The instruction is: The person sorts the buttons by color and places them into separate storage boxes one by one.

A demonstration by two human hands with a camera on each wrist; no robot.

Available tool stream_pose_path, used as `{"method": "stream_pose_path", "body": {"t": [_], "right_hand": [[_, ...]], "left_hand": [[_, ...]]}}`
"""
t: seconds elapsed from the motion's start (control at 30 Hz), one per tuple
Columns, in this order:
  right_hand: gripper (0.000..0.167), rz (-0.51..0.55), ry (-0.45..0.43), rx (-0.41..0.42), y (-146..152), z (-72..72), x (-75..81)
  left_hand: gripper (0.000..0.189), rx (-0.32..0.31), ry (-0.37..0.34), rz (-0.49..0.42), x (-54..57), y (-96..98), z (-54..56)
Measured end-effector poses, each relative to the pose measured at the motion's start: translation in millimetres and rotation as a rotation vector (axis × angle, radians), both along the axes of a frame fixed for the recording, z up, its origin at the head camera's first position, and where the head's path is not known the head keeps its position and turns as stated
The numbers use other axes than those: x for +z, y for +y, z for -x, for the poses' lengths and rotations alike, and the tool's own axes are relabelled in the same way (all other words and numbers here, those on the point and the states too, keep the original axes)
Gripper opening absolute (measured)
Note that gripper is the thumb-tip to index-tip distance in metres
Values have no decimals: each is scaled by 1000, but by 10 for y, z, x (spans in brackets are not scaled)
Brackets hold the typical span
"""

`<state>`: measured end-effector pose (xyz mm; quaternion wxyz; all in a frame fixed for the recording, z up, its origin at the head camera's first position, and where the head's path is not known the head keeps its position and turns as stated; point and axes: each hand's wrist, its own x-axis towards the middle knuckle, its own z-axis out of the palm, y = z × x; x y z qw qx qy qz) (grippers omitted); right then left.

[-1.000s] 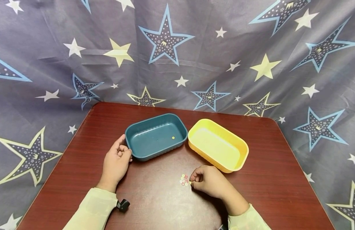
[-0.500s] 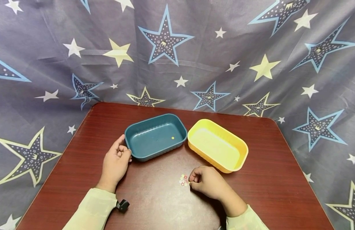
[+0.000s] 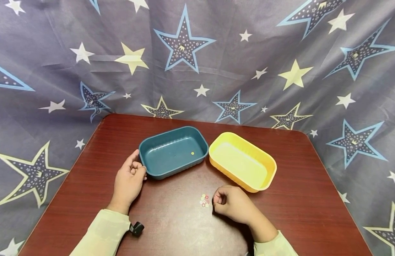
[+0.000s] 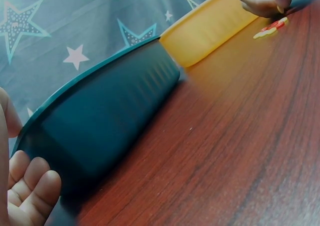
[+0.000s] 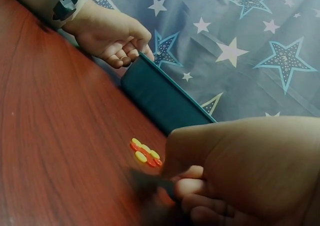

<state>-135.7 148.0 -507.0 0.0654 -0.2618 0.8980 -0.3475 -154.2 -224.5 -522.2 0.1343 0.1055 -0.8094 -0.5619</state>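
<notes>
As the head view lays it out, two bins stand on one brown table [image 3: 172,217]: a teal bin [image 3: 162,158] towards 11 o'clock from a small cluster of discs [image 3: 204,201], and a yellow bin [image 3: 239,161] between 1 and 2 o'clock from it. The bins' neighbouring ends meet or nearly meet. One yellow disc [image 3: 192,153] lies inside the teal bin, at about 3 o'clock on its floor. The clustered discs, red and yellow, lie too tightly together to count surely.

Only the left wrist view shows one small yellow piece [image 4: 280,9] pinched at the fingertips of the right hand [image 3: 232,204]; in the head view the curled fingers conceal it. The right wrist view adds the left hand [image 3: 128,185] from its palm side.

The right hand hangs low, just at 3 o'clock from the cluster, its forearm entering from 5 o'clock. The left hand reaches in from 7 o'clock and touches the teal bin's end between 8 and 9, index finger extended, other fingers bent; whether it grips the rim, I cannot tell.
</notes>
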Motion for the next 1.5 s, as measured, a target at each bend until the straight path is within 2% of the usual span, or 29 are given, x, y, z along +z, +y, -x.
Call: {"method": "stream_pose_path", "body": {"t": [0.3,0.53,0.97,1.5], "right_hand": [[23,49,-69,-42,13,17,-10],[16,74,-45,-32,23,23,-22],[17,68,-32,-13,21,14,-13],[12,79,-87,-35,15,10,24]], "left_hand": [[61,5,5,-2,-2,-4,-3],[59,6,19,-3,-3,2,2],[60,3,11,12,-17,-9,8],[60,4,7,10,17,0,7]]}}
